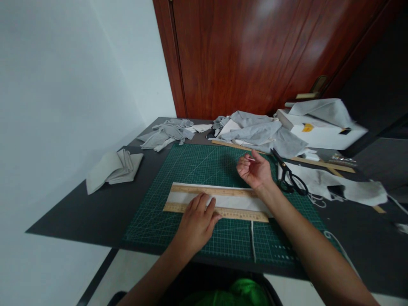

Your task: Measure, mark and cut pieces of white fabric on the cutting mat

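My left hand (199, 221) lies with its fingers down across a white strip (234, 203) and a wooden ruler (242, 213) along its near side. A second wooden ruler (223, 192) runs along the strip's far side. Beneath them is a green cutting mat (197, 161). My right hand (255, 170) is raised above the mat, palm turned up and fingers curled. A small pale tip shows between its thumb and fingers; its kind is hidden. Black-handled scissors (288, 176) lie just right of that hand. A white cord (253, 242) hangs from under the near ruler toward me.
Folded pale cloth (116, 168) lies at the left. Grey cloth scraps (168, 132) and a larger grey heap (255, 129) are along the back. At the back right stands a white box (321, 129). A pale fabric piece (347, 187) lies on the dark table (357, 242).
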A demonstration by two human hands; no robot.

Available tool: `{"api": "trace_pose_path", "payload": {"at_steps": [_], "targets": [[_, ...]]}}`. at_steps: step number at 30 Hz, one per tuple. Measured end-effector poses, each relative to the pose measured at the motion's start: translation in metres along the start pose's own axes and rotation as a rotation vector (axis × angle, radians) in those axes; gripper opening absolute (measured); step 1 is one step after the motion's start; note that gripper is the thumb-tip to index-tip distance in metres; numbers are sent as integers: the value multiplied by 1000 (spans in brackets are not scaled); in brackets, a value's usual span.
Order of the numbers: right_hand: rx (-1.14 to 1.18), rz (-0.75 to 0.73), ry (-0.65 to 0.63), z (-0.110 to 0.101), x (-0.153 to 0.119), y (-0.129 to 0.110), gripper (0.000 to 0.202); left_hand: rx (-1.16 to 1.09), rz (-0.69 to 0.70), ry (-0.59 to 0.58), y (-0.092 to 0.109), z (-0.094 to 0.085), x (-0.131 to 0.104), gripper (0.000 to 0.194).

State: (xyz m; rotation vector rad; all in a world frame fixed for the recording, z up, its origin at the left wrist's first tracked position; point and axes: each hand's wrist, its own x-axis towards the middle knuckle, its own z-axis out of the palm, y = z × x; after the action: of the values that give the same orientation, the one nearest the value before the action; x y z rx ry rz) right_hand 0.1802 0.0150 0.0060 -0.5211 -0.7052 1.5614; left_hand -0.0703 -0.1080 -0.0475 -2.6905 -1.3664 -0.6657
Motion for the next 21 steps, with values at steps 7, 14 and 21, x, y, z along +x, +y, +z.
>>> {"api": "trace_pose_path", "payload": {"at_steps": [7, 14, 21], "targets": [[-504, 265, -112, 6, -7, 11, 39, -98, -29, -134, 2, -10, 7, 17], [-1790, 207, -461, -3, -18, 14, 20, -128, -41, -147, 2, -11, 6, 15], [-1932, 205, -314, -14, -10, 11, 16, -134, -31, -136, 1, -12, 7, 13]]}}
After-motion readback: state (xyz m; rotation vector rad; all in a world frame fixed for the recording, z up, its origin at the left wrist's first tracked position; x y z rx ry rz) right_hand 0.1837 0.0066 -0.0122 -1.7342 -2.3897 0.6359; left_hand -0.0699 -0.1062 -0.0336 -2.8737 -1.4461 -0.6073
